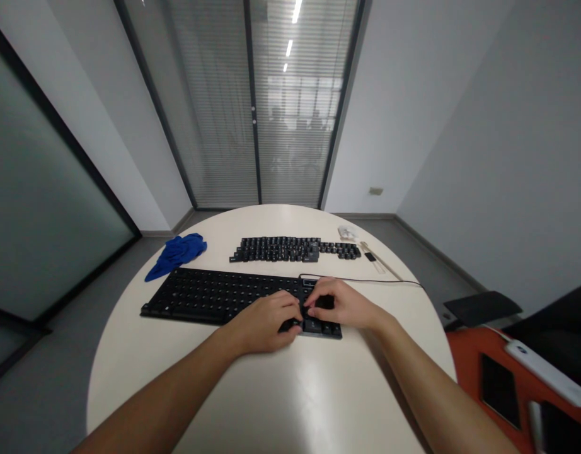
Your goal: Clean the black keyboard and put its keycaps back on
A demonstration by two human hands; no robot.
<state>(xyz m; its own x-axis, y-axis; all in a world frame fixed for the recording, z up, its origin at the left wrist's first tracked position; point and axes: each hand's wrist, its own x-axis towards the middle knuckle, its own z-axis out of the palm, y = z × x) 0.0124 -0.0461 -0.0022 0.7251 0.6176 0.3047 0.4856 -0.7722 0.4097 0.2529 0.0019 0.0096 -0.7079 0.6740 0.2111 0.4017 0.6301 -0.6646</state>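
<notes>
A black keyboard lies across the table, with most of its key positions showing bare, small pegs. Several keycaps sit on its front right corner. My left hand is closed at the right part of the keyboard, fingers bent over the top and thumb by the front edge. Over the number pad, my right hand has thumb and index finger brought together in a pinch; whatever is between the tips is too small to make out. Loose black keycaps stand in rows behind the keyboard.
On the round white table are a blue cloth, a small clear bag, a thin stick and a wire tool with a black handle. A cable runs off right. An orange chair holds phones and a power strip.
</notes>
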